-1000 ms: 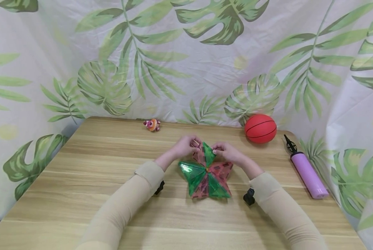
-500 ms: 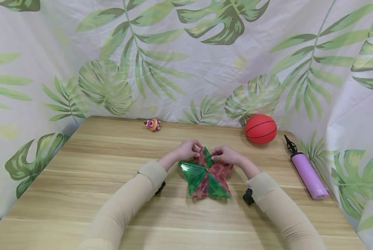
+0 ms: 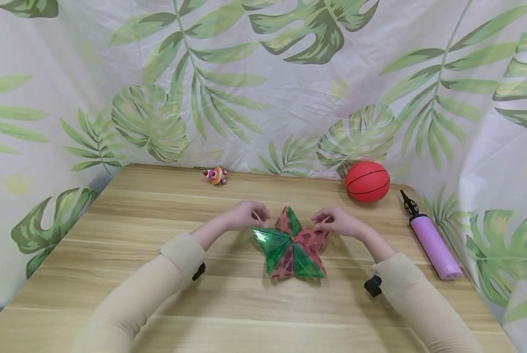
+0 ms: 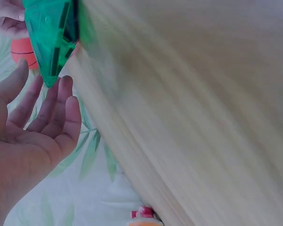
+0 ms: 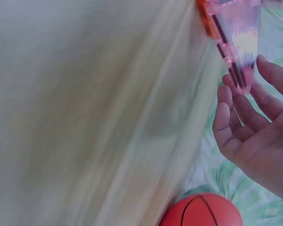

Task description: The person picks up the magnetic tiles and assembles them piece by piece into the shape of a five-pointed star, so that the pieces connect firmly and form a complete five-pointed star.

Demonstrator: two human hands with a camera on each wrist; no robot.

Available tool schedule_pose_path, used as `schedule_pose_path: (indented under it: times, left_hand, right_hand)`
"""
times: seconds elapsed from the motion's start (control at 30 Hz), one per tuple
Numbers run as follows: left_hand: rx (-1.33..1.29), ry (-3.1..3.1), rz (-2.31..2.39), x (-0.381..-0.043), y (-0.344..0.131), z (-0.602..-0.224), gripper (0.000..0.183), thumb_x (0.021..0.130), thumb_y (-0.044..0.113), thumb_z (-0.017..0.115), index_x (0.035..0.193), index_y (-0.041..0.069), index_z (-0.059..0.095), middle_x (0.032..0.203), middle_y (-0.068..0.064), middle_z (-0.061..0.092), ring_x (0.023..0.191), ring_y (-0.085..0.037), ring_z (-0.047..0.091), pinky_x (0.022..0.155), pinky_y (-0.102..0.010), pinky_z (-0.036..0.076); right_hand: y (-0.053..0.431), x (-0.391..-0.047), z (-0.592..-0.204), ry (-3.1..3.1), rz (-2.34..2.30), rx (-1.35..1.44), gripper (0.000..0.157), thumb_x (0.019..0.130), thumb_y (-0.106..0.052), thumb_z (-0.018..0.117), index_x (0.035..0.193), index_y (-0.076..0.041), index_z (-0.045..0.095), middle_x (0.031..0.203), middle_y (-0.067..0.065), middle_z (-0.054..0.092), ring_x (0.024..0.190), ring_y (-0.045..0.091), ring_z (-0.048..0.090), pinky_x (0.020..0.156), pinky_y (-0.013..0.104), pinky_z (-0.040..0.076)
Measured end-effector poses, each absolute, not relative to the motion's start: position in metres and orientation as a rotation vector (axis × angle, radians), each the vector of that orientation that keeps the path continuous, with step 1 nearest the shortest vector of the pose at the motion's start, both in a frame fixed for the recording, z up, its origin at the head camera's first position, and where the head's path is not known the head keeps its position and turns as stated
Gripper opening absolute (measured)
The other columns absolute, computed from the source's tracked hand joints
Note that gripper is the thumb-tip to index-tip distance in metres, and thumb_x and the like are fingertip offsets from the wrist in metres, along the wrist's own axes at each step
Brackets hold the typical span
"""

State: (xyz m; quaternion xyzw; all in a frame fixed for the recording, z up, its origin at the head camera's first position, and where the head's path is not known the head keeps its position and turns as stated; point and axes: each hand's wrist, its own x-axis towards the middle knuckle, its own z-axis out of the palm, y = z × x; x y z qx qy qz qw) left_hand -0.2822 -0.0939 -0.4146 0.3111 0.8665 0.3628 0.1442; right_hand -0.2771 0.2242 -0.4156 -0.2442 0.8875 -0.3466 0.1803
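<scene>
A five-pointed star of translucent green and red magnetic tiles (image 3: 306, 267) lies on the wooden table (image 3: 254, 314), its raised middle facing up. Just off its upper left point is my left hand (image 3: 249, 215), fingers loosely bent and holding nothing. On the other side, my right hand (image 3: 340, 222) hovers by the right point, also holding nothing. From the left wrist, a green tile tip (image 4: 48, 47) overlaps the relaxed fingers (image 4: 49, 110). The right wrist view has a pinkish tile tip (image 5: 240, 42) between the thumb and the spread fingers (image 5: 247, 110).
A red ball with black lines (image 3: 367, 182) sits at the back right. Beside it, near the right edge, lies a purple hand pump (image 3: 435, 247) with a black nozzle. A small pink and orange figurine (image 3: 215, 176) is at the back. A leaf-print cloth (image 3: 228, 88) hangs behind the table.
Both hands have let go of the star's top point and moved apart, the left one leftward and the right one rightward. The star stays in place.
</scene>
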Motion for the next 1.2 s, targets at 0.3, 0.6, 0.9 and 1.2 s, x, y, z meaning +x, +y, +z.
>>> schedule_pose_path:
  times: [0.3, 0.6, 0.9, 1.2]
  left_hand:
    - [0.852, 2.556, 1.094, -0.263, -0.113, -0.421, 0.012, 0.082, 0.000, 0.070, 0.094, 0.002, 0.070, 0.091, -0.007, 0.068, 0.083, -0.023, 0.064, 0.072, -0.027, 0.052]
    - [0.832, 2.648, 1.139, -0.266, -0.117, -0.424, 0.009, 0.081, -0.003, 0.068, 0.090, -0.001, 0.069, 0.085, -0.010, 0.068, 0.079, -0.024, 0.063, 0.069, -0.026, 0.049]
    - [0.725, 2.720, 1.152, -0.285, -0.130, -0.427, 0.010, 0.082, -0.005, 0.067, 0.090, 0.000, 0.070, 0.087, -0.011, 0.069, 0.083, -0.027, 0.063, 0.073, -0.030, 0.050]
    - [0.689, 2.767, 1.175, -0.300, -0.137, -0.429, 0.010, 0.081, -0.006, 0.066, 0.089, -0.001, 0.070, 0.087, -0.014, 0.069, 0.081, -0.025, 0.063, 0.075, -0.034, 0.051]
  right_hand:
    - [0.241, -0.260, -0.422, 2.584, -0.977, -0.805, 0.021, 0.089, -0.011, 0.065, 0.108, -0.001, 0.066, 0.089, 0.007, 0.069, 0.080, 0.015, 0.061, 0.067, 0.024, 0.049]
    - [0.234, -0.266, -0.428, 2.643, -0.981, -0.787, 0.019, 0.087, -0.013, 0.067, 0.104, -0.004, 0.068, 0.084, 0.003, 0.067, 0.075, 0.010, 0.057, 0.066, 0.024, 0.046]
    - [0.216, -0.279, -0.431, 2.660, -1.020, -0.772, 0.019, 0.088, -0.012, 0.067, 0.104, -0.003, 0.067, 0.083, 0.005, 0.067, 0.074, 0.011, 0.056, 0.063, 0.024, 0.045]
    - [0.205, -0.291, -0.431, 2.724, -1.014, -0.673, 0.021, 0.088, -0.016, 0.066, 0.107, -0.005, 0.067, 0.085, 0.004, 0.067, 0.075, 0.011, 0.055, 0.066, 0.026, 0.044]
